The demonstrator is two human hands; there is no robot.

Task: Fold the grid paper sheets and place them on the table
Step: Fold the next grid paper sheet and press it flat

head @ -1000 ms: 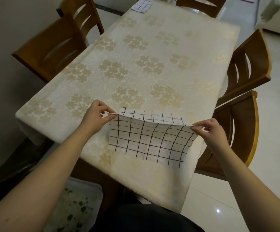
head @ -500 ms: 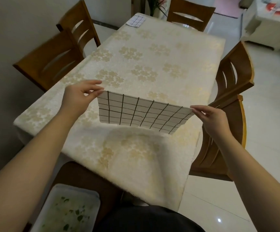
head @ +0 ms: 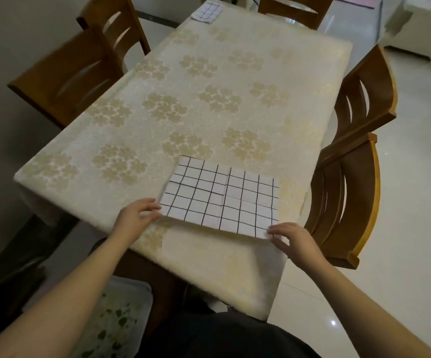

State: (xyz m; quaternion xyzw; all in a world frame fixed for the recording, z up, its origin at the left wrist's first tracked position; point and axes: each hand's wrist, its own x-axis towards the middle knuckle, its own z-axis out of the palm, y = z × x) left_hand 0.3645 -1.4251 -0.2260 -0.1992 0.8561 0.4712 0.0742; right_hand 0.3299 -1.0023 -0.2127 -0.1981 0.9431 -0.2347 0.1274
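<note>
A white grid paper sheet (head: 222, 196) with black lines lies flat on the near right part of the table (head: 209, 81). Its near edge is raised slightly and casts a shadow on the cloth. My left hand (head: 138, 217) pinches the sheet's near left corner between fingers and thumb. My right hand (head: 293, 239) pinches the near right corner at the table's edge. A vertical crease runs down the sheet's middle. A small folded grid paper (head: 207, 11) lies at the table's far end.
Cream flowered cloth covers the table. Wooden chairs stand at the left (head: 72, 73), at the right (head: 351, 189) and at the far end (head: 294, 9). A pale bin with a leaf pattern (head: 116, 319) sits on the floor by my left arm.
The sheet was held up in the air by its top corners. It has come down flat onto the table, and both hands have moved toward me to its near corners.
</note>
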